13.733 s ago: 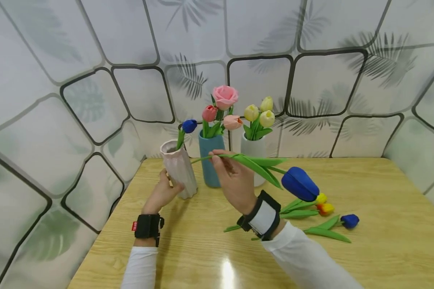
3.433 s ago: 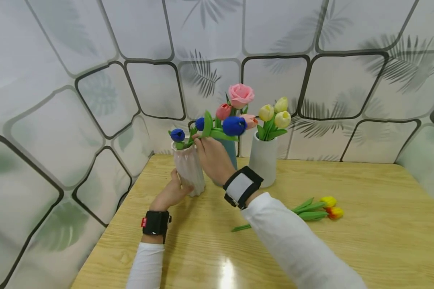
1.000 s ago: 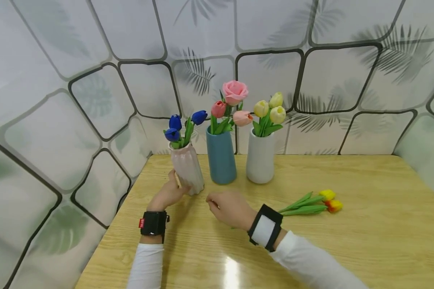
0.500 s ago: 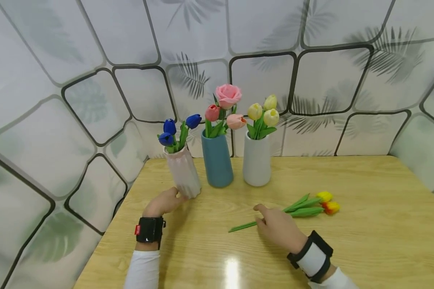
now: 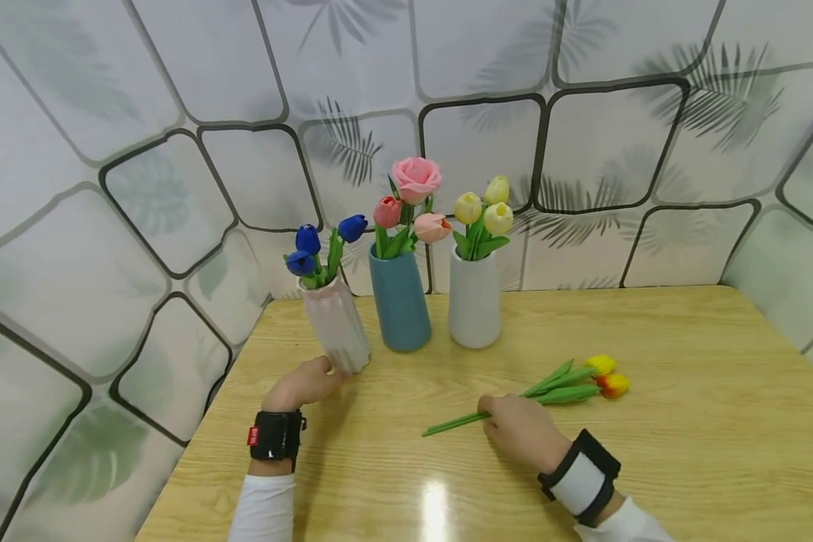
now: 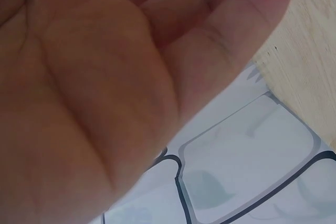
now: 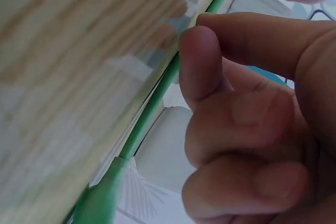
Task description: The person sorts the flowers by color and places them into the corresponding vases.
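My left hand rests low against the pink-white fluted vase; in the left wrist view its palm and fingers lie loosely extended. Three blue tulips stand in that vase. My right hand pinches a green stem between thumb and forefinger, close over the table, its other fingers curled. Two artificial tulips lie there with stems side by side: a yellow tulip and an orange-red tulip. Which stem is pinched, or whether both are, I cannot tell.
To the right of the pink-white vase stand a blue vase with a rose and two pinkish tulips, and a white vase with three pale yellow tulips. The wooden table ends at a patterned backdrop behind and at left.
Over several seconds the blue tulips have gone into the pink-white vase. My right hand left that vase and came down onto the stems. My left hand slid lower on the vase.
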`<state>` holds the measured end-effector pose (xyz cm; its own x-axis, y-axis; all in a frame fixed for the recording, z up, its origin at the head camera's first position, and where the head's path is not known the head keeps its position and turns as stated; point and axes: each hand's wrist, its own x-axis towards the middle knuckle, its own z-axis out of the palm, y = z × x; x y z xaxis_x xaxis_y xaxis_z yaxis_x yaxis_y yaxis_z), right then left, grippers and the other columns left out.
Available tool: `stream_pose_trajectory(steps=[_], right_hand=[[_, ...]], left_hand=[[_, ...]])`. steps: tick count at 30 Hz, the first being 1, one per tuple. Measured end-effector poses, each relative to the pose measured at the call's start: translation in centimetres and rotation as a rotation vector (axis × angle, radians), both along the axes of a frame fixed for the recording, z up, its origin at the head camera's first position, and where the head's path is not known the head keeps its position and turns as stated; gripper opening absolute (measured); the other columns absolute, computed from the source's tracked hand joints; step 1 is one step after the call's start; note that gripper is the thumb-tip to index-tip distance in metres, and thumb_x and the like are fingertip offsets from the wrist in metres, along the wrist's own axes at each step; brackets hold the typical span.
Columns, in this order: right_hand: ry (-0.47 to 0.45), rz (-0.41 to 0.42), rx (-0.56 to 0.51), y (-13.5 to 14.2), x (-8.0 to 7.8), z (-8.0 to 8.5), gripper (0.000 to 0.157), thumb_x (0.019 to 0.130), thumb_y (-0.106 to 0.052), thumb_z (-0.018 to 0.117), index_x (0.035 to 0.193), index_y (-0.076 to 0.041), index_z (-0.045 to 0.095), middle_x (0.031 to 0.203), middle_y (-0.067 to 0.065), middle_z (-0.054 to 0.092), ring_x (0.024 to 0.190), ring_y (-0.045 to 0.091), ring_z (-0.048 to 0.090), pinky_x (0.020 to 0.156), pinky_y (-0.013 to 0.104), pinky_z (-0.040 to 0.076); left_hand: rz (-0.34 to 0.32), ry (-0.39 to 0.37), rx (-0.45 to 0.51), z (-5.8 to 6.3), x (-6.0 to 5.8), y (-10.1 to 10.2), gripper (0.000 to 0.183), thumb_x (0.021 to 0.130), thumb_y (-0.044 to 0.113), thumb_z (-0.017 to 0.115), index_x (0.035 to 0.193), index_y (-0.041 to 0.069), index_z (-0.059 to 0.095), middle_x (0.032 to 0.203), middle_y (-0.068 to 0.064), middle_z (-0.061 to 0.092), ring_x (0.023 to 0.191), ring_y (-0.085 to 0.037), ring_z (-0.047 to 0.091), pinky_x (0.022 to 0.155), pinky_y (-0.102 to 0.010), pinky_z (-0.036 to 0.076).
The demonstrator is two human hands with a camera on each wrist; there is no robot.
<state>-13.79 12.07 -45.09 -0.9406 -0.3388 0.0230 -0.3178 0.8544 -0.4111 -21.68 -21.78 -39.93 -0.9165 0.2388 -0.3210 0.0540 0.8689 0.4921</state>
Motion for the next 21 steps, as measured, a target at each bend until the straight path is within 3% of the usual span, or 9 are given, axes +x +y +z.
stream_pose_trajectory(steps=[7, 11, 18, 21], right_hand=[[-0.032, -0.004, -0.004, -0.28, 0.07, 0.12, 0.014, 0.086, -0.003, 0.073, 0.080, -0.012, 0.064, 0.071, -0.001, 0.062, 0.058, 0.010, 0.050, 0.050, 0.031, 0.042], [-0.016, 0.021, -0.009, -0.35, 0.17, 0.02, 0.015, 0.089, -0.003, 0.068, 0.078, -0.012, 0.065, 0.065, -0.001, 0.059, 0.053, 0.008, 0.044, 0.047, 0.025, 0.034], [0.038, 0.045, 0.003, -0.32, 0.24, -0.41, 0.017, 0.088, -0.001, 0.068, 0.076, -0.014, 0.068, 0.070, -0.004, 0.063, 0.057, 0.006, 0.049, 0.049, 0.026, 0.042], [0.023, 0.056, -0.008, -0.28, 0.30, -0.65, 0.020, 0.092, -0.002, 0.063, 0.075, -0.013, 0.059, 0.062, -0.005, 0.054, 0.053, 0.008, 0.044, 0.046, 0.025, 0.036]], left_hand=[[-0.010, -0.001, -0.001, 0.08, -0.08, -0.05, 0.058, 0.102, 0.031, 0.051, 0.140, -0.012, 0.045, 0.135, -0.030, 0.055, 0.120, -0.042, 0.057, 0.096, -0.055, 0.047], [-0.013, 0.005, 0.000, 0.03, -0.14, -0.07, 0.057, 0.102, 0.031, 0.051, 0.140, -0.012, 0.046, 0.133, -0.029, 0.057, 0.117, -0.041, 0.059, 0.094, -0.054, 0.048], [-0.017, 0.004, 0.004, -0.07, -0.13, -0.07, 0.056, 0.102, 0.031, 0.052, 0.139, -0.011, 0.047, 0.131, -0.028, 0.059, 0.116, -0.040, 0.060, 0.093, -0.054, 0.048], [-0.016, 0.000, 0.004, -0.04, -0.11, -0.02, 0.057, 0.102, 0.031, 0.052, 0.140, -0.011, 0.046, 0.132, -0.028, 0.058, 0.116, -0.041, 0.060, 0.094, -0.054, 0.048]])
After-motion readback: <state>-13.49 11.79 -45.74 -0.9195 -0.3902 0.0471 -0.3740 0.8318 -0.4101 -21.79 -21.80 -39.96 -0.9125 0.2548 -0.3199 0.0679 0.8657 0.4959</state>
